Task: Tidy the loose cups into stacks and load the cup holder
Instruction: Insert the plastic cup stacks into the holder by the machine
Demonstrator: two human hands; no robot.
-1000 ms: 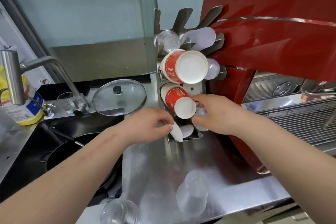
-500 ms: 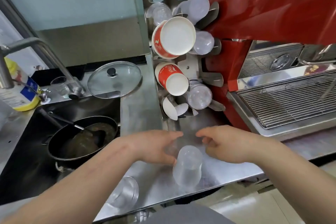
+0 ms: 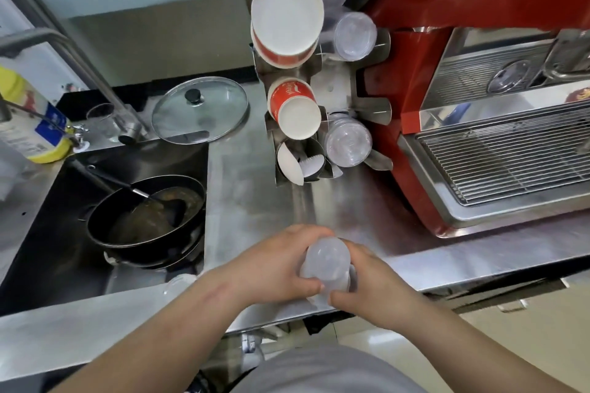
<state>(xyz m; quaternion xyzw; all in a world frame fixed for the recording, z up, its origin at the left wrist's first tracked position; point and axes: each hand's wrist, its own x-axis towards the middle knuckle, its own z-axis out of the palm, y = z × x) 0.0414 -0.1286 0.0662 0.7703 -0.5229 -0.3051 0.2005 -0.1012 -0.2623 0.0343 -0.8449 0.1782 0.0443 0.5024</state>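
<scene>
A clear plastic cup (image 3: pixel 326 262) stands upside down near the counter's front edge. My left hand (image 3: pixel 274 268) grips its left side and my right hand (image 3: pixel 367 284) grips its right side. Behind them the steel cup holder (image 3: pixel 372 105) stands against the red machine. It carries a large red paper cup stack (image 3: pixel 285 17), a smaller red paper cup stack (image 3: pixel 295 112), clear cup stacks (image 3: pixel 348 143) and white lids (image 3: pixel 290 161) at its base. Another clear cup (image 3: pixel 178 282) peeks out beside my left forearm.
A sink at the left holds a dirty black pan (image 3: pixel 147 214) with a ladle. A glass pot lid (image 3: pixel 200 109) lies behind it, near the tap (image 3: pixel 95 73) and a yellow bottle (image 3: pixel 28 124). The red espresso machine (image 3: pixel 479 73) fills the right side.
Both hands pulled back from the holder's lower slots toward the counter's front edge and closed around the upside-down clear cup. The camera tilted downward.
</scene>
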